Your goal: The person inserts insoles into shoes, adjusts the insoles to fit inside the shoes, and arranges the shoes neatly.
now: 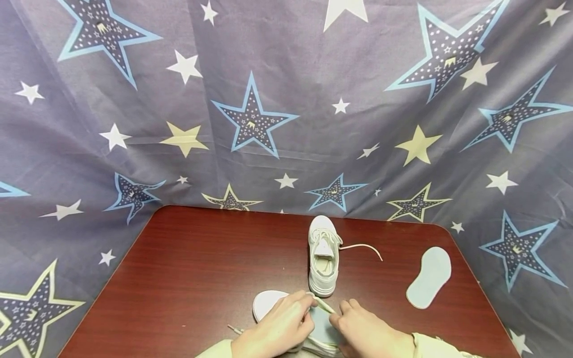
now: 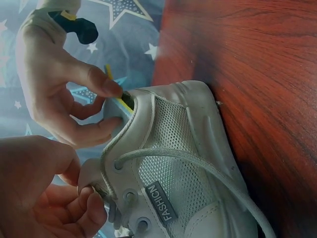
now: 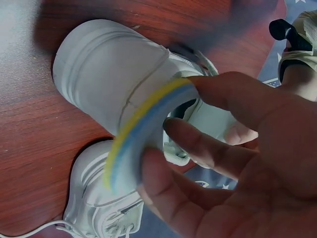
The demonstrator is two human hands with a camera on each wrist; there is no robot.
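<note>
A white lace-up shoe (image 2: 168,129) with a mesh side and a FASHION label lies before me, its toe to the left in the head view. My left hand (image 1: 284,323) pinches the shoe's tongue (image 2: 91,173). With thumb and fingers, my right hand (image 1: 369,330) grips a pale blue insole (image 1: 319,320) with a yellow-edged layer (image 3: 148,116). That insole is curved and partly inside the shoe opening at the heel end; its front part is hidden. In the left wrist view, the right hand (image 2: 64,99) is at the heel collar.
A second white shoe (image 1: 315,286) stands just beyond the hands, toe away, one lace trailing right. Another pale insole (image 1: 429,278) lies at the right on the red-brown table (image 1: 201,263). A star-patterned cloth (image 1: 286,124) hangs behind the table.
</note>
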